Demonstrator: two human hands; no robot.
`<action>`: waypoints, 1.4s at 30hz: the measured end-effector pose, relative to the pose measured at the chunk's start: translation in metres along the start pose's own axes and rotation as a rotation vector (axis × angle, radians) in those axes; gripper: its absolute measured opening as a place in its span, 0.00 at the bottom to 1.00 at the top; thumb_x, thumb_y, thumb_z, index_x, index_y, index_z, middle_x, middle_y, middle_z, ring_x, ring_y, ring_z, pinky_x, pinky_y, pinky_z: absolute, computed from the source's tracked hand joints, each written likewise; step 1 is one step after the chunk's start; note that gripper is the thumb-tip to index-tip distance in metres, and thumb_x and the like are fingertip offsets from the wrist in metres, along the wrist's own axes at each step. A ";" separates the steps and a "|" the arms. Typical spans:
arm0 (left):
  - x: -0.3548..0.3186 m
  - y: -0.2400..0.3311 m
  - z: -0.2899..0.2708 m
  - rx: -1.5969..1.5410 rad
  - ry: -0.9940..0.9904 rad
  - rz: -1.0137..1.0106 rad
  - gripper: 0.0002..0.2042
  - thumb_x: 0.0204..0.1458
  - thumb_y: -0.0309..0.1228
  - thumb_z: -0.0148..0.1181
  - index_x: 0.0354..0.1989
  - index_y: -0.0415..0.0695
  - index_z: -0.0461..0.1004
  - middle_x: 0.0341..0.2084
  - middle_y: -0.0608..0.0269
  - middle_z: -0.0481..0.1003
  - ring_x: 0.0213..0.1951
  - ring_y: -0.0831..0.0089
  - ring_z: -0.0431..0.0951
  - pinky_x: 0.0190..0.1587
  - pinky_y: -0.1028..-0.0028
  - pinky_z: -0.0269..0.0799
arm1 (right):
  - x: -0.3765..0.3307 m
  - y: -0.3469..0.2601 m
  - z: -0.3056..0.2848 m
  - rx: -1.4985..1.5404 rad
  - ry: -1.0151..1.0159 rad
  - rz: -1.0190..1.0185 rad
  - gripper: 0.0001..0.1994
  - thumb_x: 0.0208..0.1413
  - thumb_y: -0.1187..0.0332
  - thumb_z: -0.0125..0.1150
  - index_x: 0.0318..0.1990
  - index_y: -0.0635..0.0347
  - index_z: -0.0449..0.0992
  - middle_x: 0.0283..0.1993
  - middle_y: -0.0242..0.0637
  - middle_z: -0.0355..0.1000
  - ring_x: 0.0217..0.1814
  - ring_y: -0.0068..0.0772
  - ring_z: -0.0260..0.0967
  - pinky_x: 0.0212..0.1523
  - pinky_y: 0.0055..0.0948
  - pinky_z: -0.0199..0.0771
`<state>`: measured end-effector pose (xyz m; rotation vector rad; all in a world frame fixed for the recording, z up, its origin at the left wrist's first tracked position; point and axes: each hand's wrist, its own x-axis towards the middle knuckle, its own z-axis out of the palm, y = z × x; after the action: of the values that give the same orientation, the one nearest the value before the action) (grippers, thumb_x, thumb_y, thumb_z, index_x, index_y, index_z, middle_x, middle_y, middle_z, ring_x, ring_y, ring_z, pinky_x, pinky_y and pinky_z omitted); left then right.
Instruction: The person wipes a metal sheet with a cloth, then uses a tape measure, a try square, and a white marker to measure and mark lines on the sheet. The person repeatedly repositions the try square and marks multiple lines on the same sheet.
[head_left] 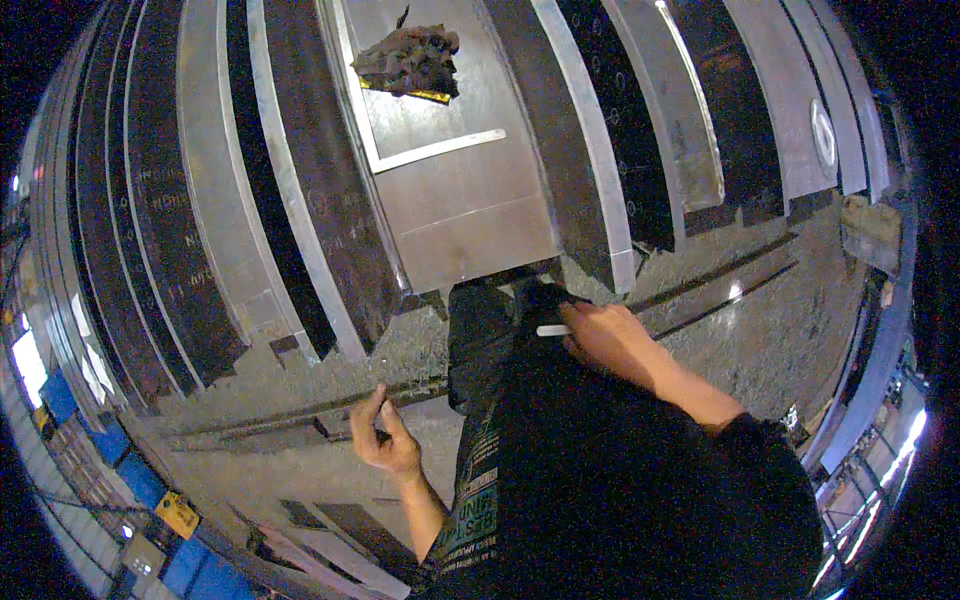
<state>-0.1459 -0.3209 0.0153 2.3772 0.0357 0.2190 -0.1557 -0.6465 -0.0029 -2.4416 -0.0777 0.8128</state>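
My right hand is closed around a short white chalk stick, which juts out to the left of the fingers in front of my dark clothing. Lower and to the left, my left hand is raised with its fingers loosely bent and a gap by the thumb. Nothing shows in it. Ahead of me lies a flat steel plate with a thin line across it. An L-shaped metal square rests on the plate, and a crumpled dark brown bundle with a yellow edge, perhaps dirty gloves, sits inside its corner.
Long steel beams run away from me on the left, with more beams on the right. Their near ends stop above a rough grey floor. Blue containers and a yellow box stand at the far left edge.
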 end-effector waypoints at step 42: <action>-0.092 -0.281 0.049 -0.505 -0.377 -1.005 0.12 0.49 0.37 0.65 0.36 0.42 0.78 0.26 0.64 0.77 0.25 0.72 0.76 0.27 0.74 0.72 | 0.082 -0.009 0.063 -0.051 0.013 0.269 0.16 0.53 0.59 0.59 0.43 0.62 0.70 0.36 0.55 0.74 0.41 0.60 0.72 0.43 0.52 0.71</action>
<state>-0.2177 -0.1572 -0.2252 1.6170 0.8556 -0.6215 -0.1242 -0.5892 -0.0836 -2.5386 0.2431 0.9196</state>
